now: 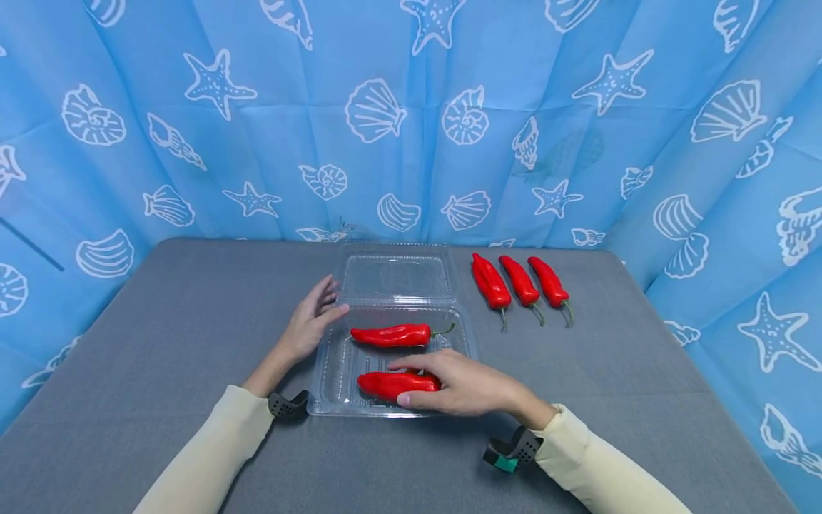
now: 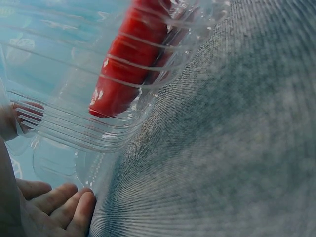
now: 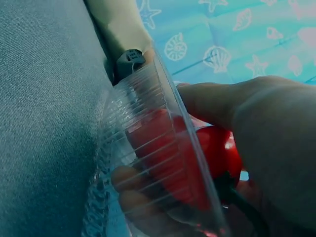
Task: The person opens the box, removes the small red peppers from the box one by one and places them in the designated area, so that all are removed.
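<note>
Red front pepper (image 1: 382,385): lying crosswise at lower centre of the head frame, inside the clear tray (image 1: 335,382); I am judging it light, fairly firm, bruisable, its glossy skin probably slippery.
Right hand (image 1: 472,385): grasping that pepper, thumb on the near side, fingers on the far side.
Hold point: I am favouring the thick shoulder, sparing the thin stem (image 3: 247,210), which could snap.
Left hand (image 1: 305,328): gripping nothing, fingers extended by the tray's upper-left corner; I am not managing to tell whether the thumb is touching the rim.
Tray plastic: looking thin, likely flexing under pressure.
Rear pepper (image 1: 393,335): lying above the front one in the frame, untouched.
Three loose peppers (image 1: 521,282): lying side by side, right of centre.
Hidden: the right hand is covering the front pepper's stem end in the head view; the left wrist view is cutting off a pepper at its top edge, and ribbed plastic is blurring outlines.
</note>
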A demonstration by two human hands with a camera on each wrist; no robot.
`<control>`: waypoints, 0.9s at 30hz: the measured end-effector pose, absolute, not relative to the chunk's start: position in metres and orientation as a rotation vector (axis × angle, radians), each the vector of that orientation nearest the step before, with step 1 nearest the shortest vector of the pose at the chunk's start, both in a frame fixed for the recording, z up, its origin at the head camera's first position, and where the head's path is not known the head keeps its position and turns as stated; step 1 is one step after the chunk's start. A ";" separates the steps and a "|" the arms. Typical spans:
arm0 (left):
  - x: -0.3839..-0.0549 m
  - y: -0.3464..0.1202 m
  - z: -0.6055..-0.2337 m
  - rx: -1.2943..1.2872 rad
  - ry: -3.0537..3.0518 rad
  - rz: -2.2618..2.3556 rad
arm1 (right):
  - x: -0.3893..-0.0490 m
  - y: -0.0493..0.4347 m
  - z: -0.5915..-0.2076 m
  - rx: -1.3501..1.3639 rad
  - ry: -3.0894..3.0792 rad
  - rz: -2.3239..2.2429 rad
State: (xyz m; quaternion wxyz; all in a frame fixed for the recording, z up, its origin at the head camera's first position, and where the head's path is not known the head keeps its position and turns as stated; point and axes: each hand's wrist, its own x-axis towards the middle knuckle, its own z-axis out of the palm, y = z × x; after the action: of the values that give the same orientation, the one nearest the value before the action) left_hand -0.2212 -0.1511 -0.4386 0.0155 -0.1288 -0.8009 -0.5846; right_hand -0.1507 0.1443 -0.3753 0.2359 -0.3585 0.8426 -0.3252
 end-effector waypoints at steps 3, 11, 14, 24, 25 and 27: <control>-0.221 -0.151 -0.439 -0.400 -2.503 -1.798 | -0.151 0.145 -0.375 -0.983 2.293 -0.912; -0.222 -0.151 -0.439 -0.408 -2.489 -1.811 | -0.149 0.145 -0.377 -0.989 2.309 -0.876; -0.222 -0.151 -0.439 -0.414 -2.486 -1.815 | -0.149 0.145 -0.376 -0.996 2.315 -0.891; -0.221 -0.151 -0.439 -0.405 -2.500 -1.803 | -0.152 0.145 -0.378 -1.095 2.271 -0.981; -0.221 -0.151 -0.439 -0.407 -2.498 -1.803 | -0.151 0.144 -0.378 -1.088 2.286 -0.943; -0.221 -0.151 -0.439 -0.407 -2.496 -1.803 | -0.151 0.144 -0.377 -1.063 2.319 -0.874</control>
State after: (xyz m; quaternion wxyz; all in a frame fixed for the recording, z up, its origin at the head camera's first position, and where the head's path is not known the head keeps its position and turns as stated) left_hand -0.2211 -0.1509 -0.4391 0.0178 -0.1311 -0.8034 -0.5805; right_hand -0.1506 0.1437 -0.3775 0.2205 -0.3846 0.8387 -0.3163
